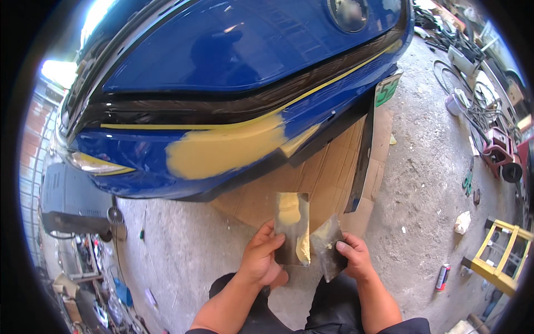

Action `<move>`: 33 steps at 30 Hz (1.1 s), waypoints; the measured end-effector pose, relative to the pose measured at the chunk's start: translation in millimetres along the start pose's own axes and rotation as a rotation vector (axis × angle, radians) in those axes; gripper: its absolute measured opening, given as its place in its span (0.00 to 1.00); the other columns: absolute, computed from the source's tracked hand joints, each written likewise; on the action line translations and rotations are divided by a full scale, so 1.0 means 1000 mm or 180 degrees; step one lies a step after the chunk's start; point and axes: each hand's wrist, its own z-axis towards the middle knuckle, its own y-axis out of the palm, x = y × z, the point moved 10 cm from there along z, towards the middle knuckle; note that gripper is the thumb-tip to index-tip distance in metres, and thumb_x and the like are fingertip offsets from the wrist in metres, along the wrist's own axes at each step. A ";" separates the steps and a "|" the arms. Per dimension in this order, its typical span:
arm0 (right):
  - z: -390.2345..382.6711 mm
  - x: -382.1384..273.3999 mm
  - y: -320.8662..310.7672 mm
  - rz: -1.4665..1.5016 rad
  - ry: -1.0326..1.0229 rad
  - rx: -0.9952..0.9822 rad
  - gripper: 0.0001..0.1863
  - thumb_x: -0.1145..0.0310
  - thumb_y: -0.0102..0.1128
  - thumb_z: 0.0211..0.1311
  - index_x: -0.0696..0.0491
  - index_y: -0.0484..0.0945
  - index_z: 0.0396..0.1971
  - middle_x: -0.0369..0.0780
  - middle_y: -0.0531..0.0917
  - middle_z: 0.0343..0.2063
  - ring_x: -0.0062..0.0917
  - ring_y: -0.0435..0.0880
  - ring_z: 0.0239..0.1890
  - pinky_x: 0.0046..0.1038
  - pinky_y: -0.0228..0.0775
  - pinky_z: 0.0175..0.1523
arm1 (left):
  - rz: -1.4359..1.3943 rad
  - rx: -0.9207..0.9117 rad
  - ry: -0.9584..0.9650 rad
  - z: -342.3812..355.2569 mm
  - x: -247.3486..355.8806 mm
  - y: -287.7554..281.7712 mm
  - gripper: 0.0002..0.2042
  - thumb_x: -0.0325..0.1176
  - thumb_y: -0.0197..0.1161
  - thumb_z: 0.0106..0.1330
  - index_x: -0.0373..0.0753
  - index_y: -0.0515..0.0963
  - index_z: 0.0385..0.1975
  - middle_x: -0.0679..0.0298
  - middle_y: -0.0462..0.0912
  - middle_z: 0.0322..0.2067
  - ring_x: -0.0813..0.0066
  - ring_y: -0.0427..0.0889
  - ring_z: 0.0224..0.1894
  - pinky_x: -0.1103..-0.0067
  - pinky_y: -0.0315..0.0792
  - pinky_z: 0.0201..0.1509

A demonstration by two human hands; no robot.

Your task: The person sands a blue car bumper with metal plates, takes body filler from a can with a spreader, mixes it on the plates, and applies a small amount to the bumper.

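My left hand (pixel 264 256) holds a dark rectangular metal plate (pixel 289 236) upright, smeared with pale yellow paste. Close beside it, my right hand (pixel 356 256) grips a second thin metal spreader (pixel 325 242), tilted, with paste on it. Above both hands is a blue vehicle bumper (pixel 139 156) bearing a broad yellow filler patch (pixel 222 146) and a smaller patch (pixel 300 139) to its right. A thin yellow tape line (pixel 167 127) runs along the dark trim (pixel 233 108).
Brown cardboard (pixel 250 206) lies under the bumper. A grey machine (pixel 78 203) stands left. At right are cables and hoses (pixel 473 111), a red machine (pixel 498 150), a yellow stand (pixel 498 256), green scissors (pixel 467 181) and a spray can (pixel 443 277).
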 end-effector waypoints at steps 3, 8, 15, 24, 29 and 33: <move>-0.037 -0.025 0.015 -0.0168 -0.0026 -0.0166 0.22 0.53 0.66 0.57 0.58 0.76 0.37 0.34 0.81 0.32 0.19 0.79 0.33 0.22 0.71 0.38 | -0.0252 0.0082 -0.0430 -0.025 -0.011 0.009 0.20 0.22 0.55 0.63 0.35 0.66 0.56 0.59 0.75 0.51 0.69 0.74 0.55 0.71 0.67 0.61; -0.120 -0.068 0.109 -0.0743 0.0616 -0.1305 0.14 0.59 0.64 0.60 0.54 0.75 0.35 0.28 0.74 0.29 0.12 0.70 0.33 0.18 0.64 0.37 | -0.0556 -0.0141 -0.0778 -0.108 0.001 0.078 0.18 0.22 0.53 0.65 0.36 0.66 0.55 0.60 0.75 0.51 0.69 0.74 0.55 0.71 0.66 0.62; -0.205 -0.174 0.190 -0.0569 0.0626 -0.0871 0.16 0.56 0.64 0.61 0.54 0.75 0.35 0.29 0.77 0.30 0.12 0.72 0.33 0.19 0.66 0.38 | -0.0034 -0.0040 -0.0353 -0.253 0.100 0.169 0.18 0.21 0.54 0.65 0.36 0.66 0.55 0.60 0.75 0.51 0.72 0.75 0.53 0.73 0.67 0.61; -0.320 -0.286 0.231 -0.0968 -0.0460 0.0295 0.14 0.62 0.58 0.66 0.57 0.73 0.40 0.32 0.79 0.29 0.14 0.74 0.31 0.19 0.68 0.37 | -0.0140 -0.0372 0.1407 -0.397 0.238 0.244 0.18 0.18 0.53 0.65 0.39 0.66 0.54 0.61 0.76 0.51 0.74 0.75 0.54 0.76 0.67 0.60; -0.426 -0.292 0.335 -0.1306 -0.1231 0.0042 0.27 0.67 0.58 0.65 0.57 0.60 0.61 0.39 0.81 0.37 0.17 0.78 0.38 0.20 0.69 0.45 | -0.0195 -0.0561 0.2228 -0.473 0.270 0.234 0.21 0.18 0.49 0.67 0.42 0.61 0.58 0.61 0.72 0.55 0.71 0.71 0.58 0.70 0.66 0.63; -0.470 -0.267 0.391 -0.1334 -0.1653 0.0235 0.29 0.72 0.58 0.65 0.56 0.59 0.64 0.38 0.82 0.37 0.15 0.77 0.37 0.19 0.69 0.43 | -0.0109 -0.0655 0.2397 -0.526 0.273 0.229 0.24 0.18 0.47 0.67 0.44 0.56 0.62 0.60 0.67 0.59 0.65 0.69 0.60 0.63 0.66 0.63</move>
